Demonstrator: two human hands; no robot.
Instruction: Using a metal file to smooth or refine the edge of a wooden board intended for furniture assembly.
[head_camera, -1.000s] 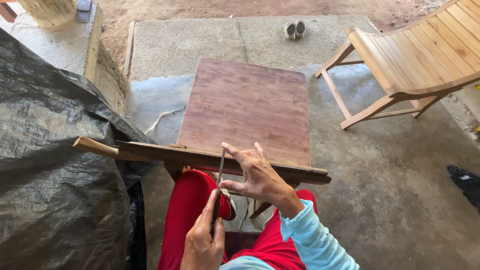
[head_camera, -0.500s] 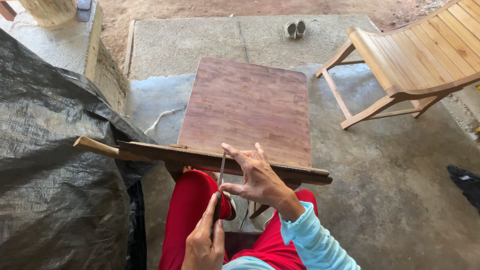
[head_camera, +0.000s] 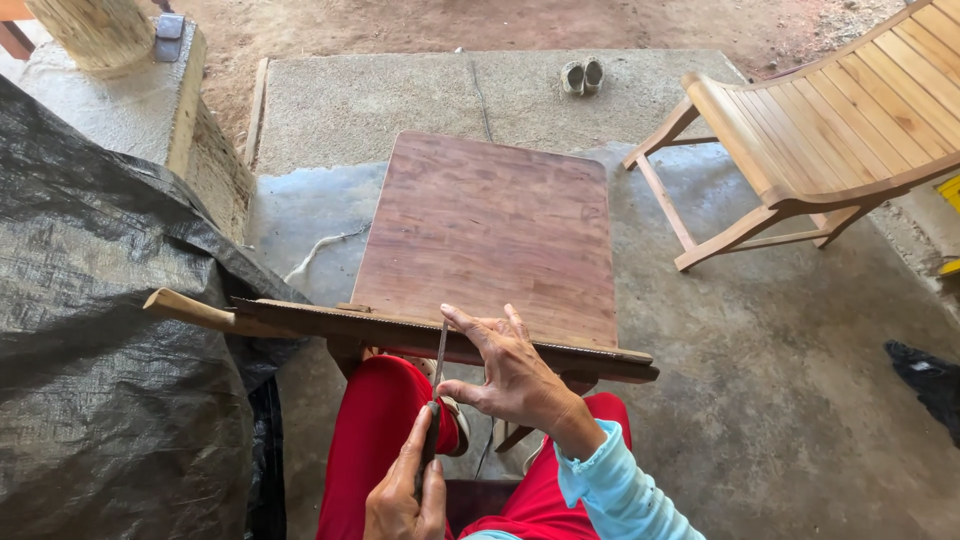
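Almost nothing is shifting since the earlier frames: both hands are keeping their places, the file sitting at nearly the same angle across the saw.

Left hand (head_camera: 405, 490), at 6 o'clock, is clenching its fingers around the file's dark handle. Right hand (head_camera: 510, 375), just beside it at 5 o'clock, is pinching the file (head_camera: 438, 365) partway up its shaft with thumb and forefinger, the remaining fingers (head_camera: 470, 325) spreading forward and resting on the saw's back.

File: a thin, straight steel rod, stiff and light, probably rough to the touch; it is best held as shown, at the handle and guided near the middle.

Saw (head_camera: 440, 335): a long, flat, rusty-brown blade lying edge-up across the near edge of the desk (head_camera: 490, 225), running from 9 o'clock to 3 o'clock, with a pale wooden handle (head_camera: 190, 310) at its 9 o'clock end. It is looking rigid along its length but thin, with a toothed edge likely sharp enough to cut; the back and the handle are the safe places to grip.

Desk: a smooth reddish-brown wooden board with rounded corners. At 9 o'clock a crinkled black tarp (head_camera: 110, 340) is lying; at 2 o'clock a slatted wooden chair (head_camera: 830, 130) is standing on bare concrete floor (head_camera: 780, 380).
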